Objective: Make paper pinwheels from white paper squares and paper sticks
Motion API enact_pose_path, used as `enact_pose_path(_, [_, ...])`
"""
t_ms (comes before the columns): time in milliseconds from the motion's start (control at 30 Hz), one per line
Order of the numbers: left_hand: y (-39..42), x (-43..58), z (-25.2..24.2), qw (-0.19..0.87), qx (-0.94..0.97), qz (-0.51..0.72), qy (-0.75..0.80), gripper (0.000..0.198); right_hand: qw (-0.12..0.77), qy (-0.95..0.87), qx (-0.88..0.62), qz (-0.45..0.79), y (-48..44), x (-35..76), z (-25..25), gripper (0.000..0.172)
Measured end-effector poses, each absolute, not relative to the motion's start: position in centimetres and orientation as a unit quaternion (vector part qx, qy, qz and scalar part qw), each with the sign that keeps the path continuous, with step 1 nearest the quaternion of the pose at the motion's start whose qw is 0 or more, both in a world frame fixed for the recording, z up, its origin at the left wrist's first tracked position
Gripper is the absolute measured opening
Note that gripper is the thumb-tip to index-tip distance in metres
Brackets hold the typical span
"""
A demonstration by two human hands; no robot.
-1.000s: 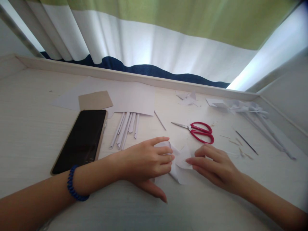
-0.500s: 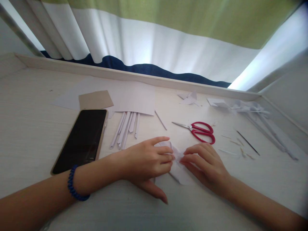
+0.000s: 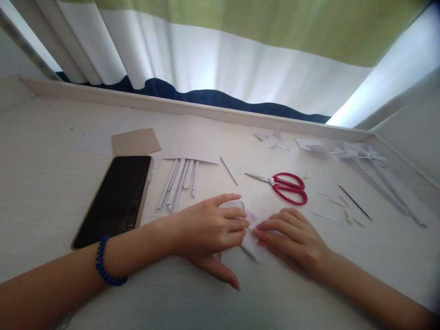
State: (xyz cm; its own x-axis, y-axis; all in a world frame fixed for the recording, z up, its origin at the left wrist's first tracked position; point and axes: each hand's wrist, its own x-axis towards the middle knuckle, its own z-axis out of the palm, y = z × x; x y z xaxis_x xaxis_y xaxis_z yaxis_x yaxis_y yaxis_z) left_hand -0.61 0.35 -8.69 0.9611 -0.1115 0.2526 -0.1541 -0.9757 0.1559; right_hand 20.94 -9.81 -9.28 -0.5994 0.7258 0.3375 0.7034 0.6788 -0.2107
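A small folded piece of white paper [image 3: 252, 243] lies on the pale table [image 3: 41, 183] near the front middle. My left hand [image 3: 206, 231], with a blue coil band on its wrist, rests flat on the paper's left part with fingers stretched out and thumb spread toward me. My right hand [image 3: 292, 238] lies flat on the paper's right part, fingers together and pointing left, fingertips almost meeting those of the left hand. Most of the paper is hidden under both hands.
Red-handled scissors [image 3: 287, 187] lie just behind my right hand. A black phone [image 3: 115, 199] lies to the left, rolled paper strips [image 3: 178, 183] beside it, with white sheets [image 3: 192, 140] and a brown card [image 3: 135, 142] behind. Folded paper pieces and sticks [image 3: 357, 156] lie at the right.
My right hand slid left over the paper until its fingertips came close to my left hand's. The left hand stayed where it was.
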Motion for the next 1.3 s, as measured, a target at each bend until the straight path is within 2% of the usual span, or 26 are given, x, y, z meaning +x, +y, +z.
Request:
enact_pose_path(667, [0.46, -0.59, -8.75, 0.089, 0.985, 0.132, -0.067, 0.059, 0.218, -0.893, -0.392, 0.036, -9.34, 20.68, -9.61, 0.02])
enact_pose_path(1300, [0.35, -0.54, -8.55, 0.136, 0.981, 0.13, -0.05, 0.06, 0.169, -0.89, -0.421, 0.035, -9.42, 20.38, -8.92, 0.023])
